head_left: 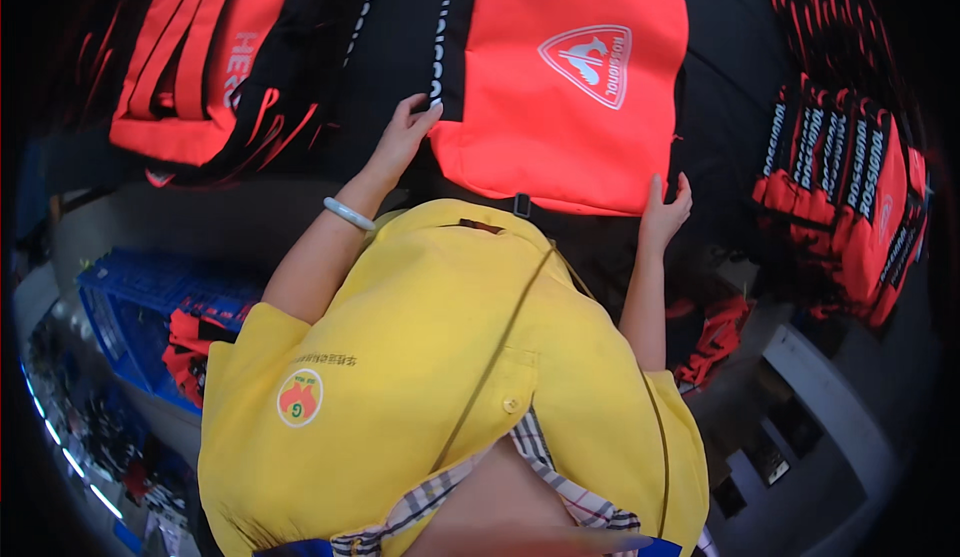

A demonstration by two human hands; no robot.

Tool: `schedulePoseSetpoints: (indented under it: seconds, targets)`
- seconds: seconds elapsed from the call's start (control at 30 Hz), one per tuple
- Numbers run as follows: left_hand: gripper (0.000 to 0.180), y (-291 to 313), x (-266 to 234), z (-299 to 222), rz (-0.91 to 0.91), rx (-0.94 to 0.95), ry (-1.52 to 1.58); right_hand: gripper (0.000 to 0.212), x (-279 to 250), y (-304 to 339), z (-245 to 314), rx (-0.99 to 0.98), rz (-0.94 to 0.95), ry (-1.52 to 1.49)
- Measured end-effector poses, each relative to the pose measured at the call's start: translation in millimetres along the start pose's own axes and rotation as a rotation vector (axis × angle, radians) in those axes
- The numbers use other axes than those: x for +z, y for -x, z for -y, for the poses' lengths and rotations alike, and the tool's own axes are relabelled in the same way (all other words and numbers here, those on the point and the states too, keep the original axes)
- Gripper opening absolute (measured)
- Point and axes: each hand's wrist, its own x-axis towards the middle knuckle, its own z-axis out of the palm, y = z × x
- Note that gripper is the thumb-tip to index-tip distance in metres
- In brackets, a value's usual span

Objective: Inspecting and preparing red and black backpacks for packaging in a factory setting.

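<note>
A bright red-orange and black bag [520, 147] lies flat in front of me, with a white triangular emblem on its panel. My left hand [403, 142] is at its left edge, thumb and forefinger closed on the edge beside a black strap [440, 52] with white lettering. At the lower right corner, my right hand [667, 215] has its thumb against the red panel and its fingers apart from the thumb. A small black buckle [522, 205] hangs at the bag's near edge, close to my yellow shirt.
Another red and black bag [175, 137] with straps lies at the left. Stacks of red and black bags [850, 187] stand at the right. A blue plastic crate [130, 307] is below on the left, with red and black pieces [190, 352] beside it.
</note>
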Motion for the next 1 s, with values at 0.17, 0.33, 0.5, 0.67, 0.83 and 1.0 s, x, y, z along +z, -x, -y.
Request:
schedulePoseSetpoints:
  seconds: [0.17,0.33,0.5,0.67,0.83,1.0]
  targets:
    - [0.101,-25,15,17,0.047,0.296,-0.290,0.043,24,-21,-45,0.671,0.411,-1.282]
    - [0.104,-50,0,39,-0.012,0.281,-0.355,0.032,32,-22,-27,0.461,0.275,-0.950]
    - [0.088,-41,40,8,0.204,-0.049,0.121,0.032,-72,-28,52,0.151,-0.166,-0.557]
    - [0.098,12,173,-53,0.440,-0.041,0.268,0.034,-234,-59,26,-0.226,-0.455,-0.400]
    - [0.091,73,346,-158,0.829,0.125,0.358,0.051,-393,-113,-71,0.020,-0.828,-0.443]
    - [0.076,105,572,-269,1.159,0.415,0.278,0.080,-644,-274,-227,-0.095,-0.744,-0.225]
